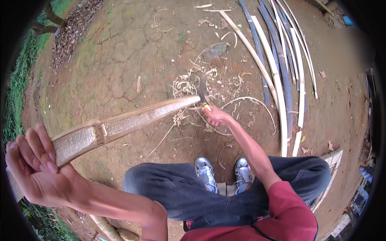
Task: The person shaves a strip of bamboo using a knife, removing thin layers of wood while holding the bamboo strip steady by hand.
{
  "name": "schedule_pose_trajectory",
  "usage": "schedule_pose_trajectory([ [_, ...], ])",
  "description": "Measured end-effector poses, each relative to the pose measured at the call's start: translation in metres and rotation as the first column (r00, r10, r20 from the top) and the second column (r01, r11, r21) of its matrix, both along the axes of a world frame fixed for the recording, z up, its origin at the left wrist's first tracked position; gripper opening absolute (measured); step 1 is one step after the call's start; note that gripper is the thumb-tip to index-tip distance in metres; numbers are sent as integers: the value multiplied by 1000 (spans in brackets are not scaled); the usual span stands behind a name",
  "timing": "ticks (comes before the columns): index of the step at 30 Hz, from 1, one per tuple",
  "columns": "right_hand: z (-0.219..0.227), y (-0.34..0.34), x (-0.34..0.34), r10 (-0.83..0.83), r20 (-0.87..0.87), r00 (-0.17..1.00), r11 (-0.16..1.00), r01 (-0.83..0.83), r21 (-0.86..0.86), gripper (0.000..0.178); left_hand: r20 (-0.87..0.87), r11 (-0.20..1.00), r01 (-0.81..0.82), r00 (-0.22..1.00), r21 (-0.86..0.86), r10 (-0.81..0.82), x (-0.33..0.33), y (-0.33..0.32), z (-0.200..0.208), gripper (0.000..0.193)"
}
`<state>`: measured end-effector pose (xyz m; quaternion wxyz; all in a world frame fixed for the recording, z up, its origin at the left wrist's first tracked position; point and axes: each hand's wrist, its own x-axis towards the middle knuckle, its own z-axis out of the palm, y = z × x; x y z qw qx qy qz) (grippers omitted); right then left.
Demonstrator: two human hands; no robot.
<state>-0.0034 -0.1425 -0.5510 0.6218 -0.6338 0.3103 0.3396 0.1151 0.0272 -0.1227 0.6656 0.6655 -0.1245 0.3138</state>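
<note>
My left hand (44, 172), raised at the left, is closed round the wide end of a split bamboo piece (132, 121). The piece shows its pale hollow inside and a node, and narrows to a pale tip near the middle. By that tip my right hand (217, 116) grips a knife (202, 91) with a yellow handle and a dark blade. The blade points away from me, just beside the tip; whether they touch I cannot tell. Curled bamboo shavings (183, 87) lie on the ground around the knife.
Long bamboo strips (277, 72), some pale and some dark, lie at the right. My knees (161, 182) are spread, with my grey shoes (206, 174) on the ground between them. Dry leaves (76, 28) and green plants (24, 88) border the bare earth (112, 68) at the left.
</note>
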Motion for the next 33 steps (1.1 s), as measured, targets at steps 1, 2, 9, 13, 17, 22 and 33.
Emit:
schedule_pose_trajectory([
  [1, 7, -2, -1, -135, -52, 989, 973, 142, 183, 28, -10, 1000, 10, 1000, 8, -10, 1, 2, 0, 35],
  [2, 13, -3, -1, -254, -128, 959, 892, 283, 352, 28, -20, 1000, 19, 1000, 16, -19, 2, 6, 1, 35],
  [9, 18, 17, 3, -19, 441, 897, 843, 251, -476, 21, 38, 990, -132, 990, -44, 134, -4, -19, 1, 30],
  [13, -38, 31, -13, 160, 259, 953, 755, 51, -654, 25, 4, 991, 123, 992, -43, -123, 7, 7, 3, 35],
  [17, -16, -2, -2, -79, 28, 996, 997, 79, 14, 26, -26, 994, 106, 994, -34, -107, 6, 13, 1, 38],
  [22, 14, -17, -3, -218, 288, 933, 951, 269, -150, 25, -9, 996, 76, 997, 40, -75, 11, 16, -2, 40],
  [33, -12, 8, -1, 114, 107, 988, 961, -83, -263, 26, -44, 994, 107, 993, -1, -107, 6, 18, 2, 38],
])
